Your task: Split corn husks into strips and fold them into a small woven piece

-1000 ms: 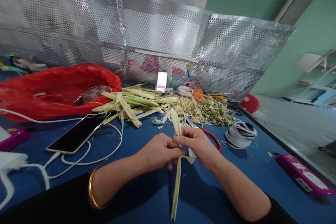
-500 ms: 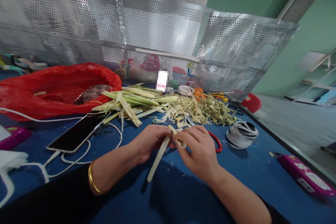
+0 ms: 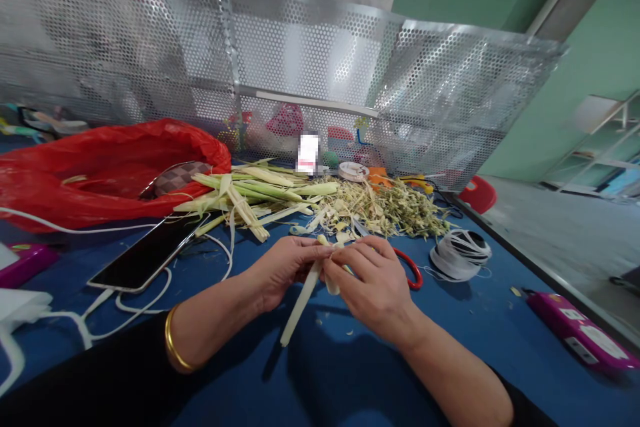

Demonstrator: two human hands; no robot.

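Over the blue table my left hand [image 3: 283,270] pinches a pale strip of dried plant husk [image 3: 301,307], whose long end hangs down toward me. My right hand [image 3: 367,280] meets it from the other side, fingers closed on the folded upper part of the same strip. Both sets of fingertips touch around the fold, which they partly hide. Just beyond lies a heap of dried plant bits [image 3: 380,207], with a bundle of green and yellow husk strips [image 3: 260,190] to its left. Red-handled scissors [image 3: 411,270] lie partly behind my right hand.
A spool of white cord [image 3: 460,255] and a purple box [image 3: 580,330] are on the right. To the left are a red plastic bag [image 3: 115,153], a dark phone [image 3: 147,257] and white cables [image 3: 145,307]. A perforated metal screen [image 3: 310,47] stands behind.
My right hand has shifted slightly left, closer to my left hand. The loop of strip by its fingers now hangs lower and further left.
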